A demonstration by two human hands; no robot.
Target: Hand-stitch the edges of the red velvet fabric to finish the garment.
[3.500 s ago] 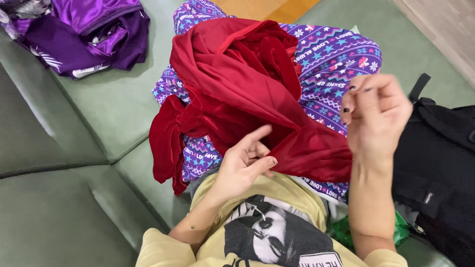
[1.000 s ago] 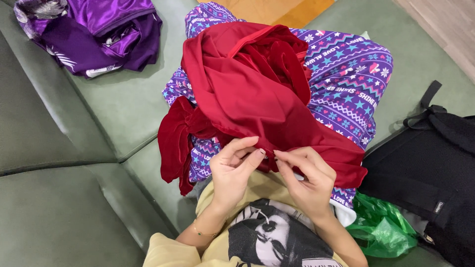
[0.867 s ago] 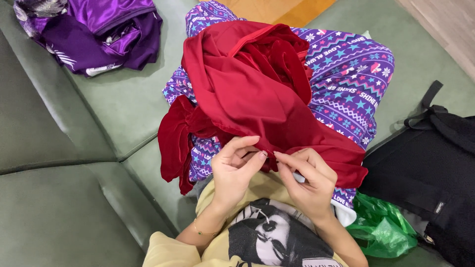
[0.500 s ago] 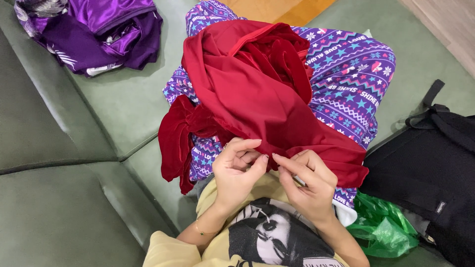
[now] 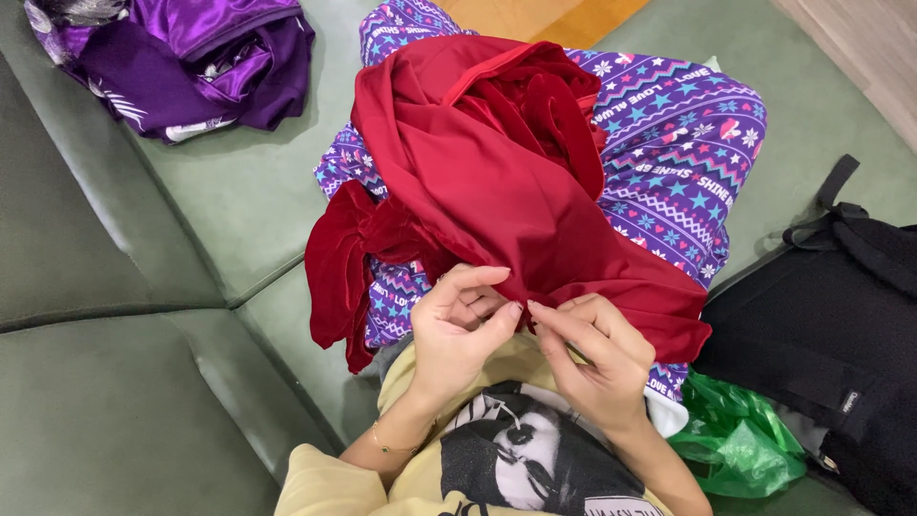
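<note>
A dark red garment (image 5: 497, 182) lies bunched over my lap, on purple patterned trousers (image 5: 669, 162). My left hand (image 5: 463, 325) pinches the near edge of the red cloth between thumb and fingers. My right hand (image 5: 597, 358) meets it fingertip to fingertip at the same edge, pinching a thin, needle-like object that is too small to make out clearly. Both hands sit just above my yellow printed shirt (image 5: 516, 459).
I sit on a green sofa (image 5: 124, 382). A purple satin garment (image 5: 191, 57) lies at its far left. A black backpack (image 5: 831, 334) stands at my right, with a green plastic bag (image 5: 735, 440) beside it.
My right hand came down from the raised position at the right and joined the left hand at the cloth's edge. Over the last second both hands shifted only slightly.
</note>
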